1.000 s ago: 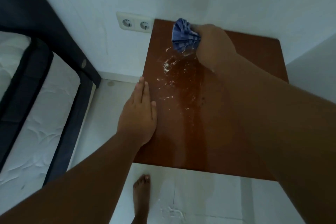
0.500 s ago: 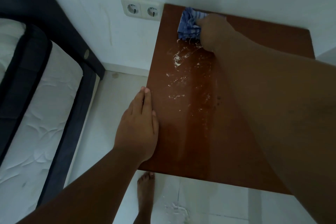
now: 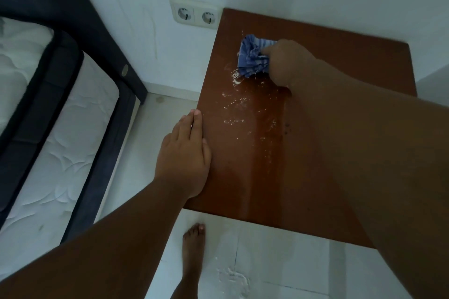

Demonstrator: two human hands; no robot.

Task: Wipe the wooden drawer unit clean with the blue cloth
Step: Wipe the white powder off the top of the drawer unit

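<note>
1. Right now your right hand (image 3: 289, 63) is closed around the bunched blue cloth (image 3: 254, 58), pressing it onto the drawer unit's top (image 3: 243, 177) near the far left corner, close to the wall.
2. Your left hand (image 3: 183, 155) lies flat and open, fingers together, along the top's left edge; it holds nothing and looks to be steadying the unit.
3. White powdery specks (image 3: 237, 104) are scattered on the wood just in front of the cloth and trail toward you down the middle of the top. The cloth's near edge touches the thickest patch.
4. Step in hand, as a judgement: you are mid-wipe on the top surface, with much of the mess not yet cleared.
5. The next move calls for drawing the cloth toward you through the specks, keeping it pressed flat so the powder gathers rather than spreads.
6. Beyond the unit: a double wall socket (image 3: 195, 13) sits just left of the far corner, a bed (image 3: 48, 104) stands to the left, and your bare foot (image 3: 192, 255) rests on the pale floor (image 3: 279, 250) by the front edge, where some white residue also shows.
</note>
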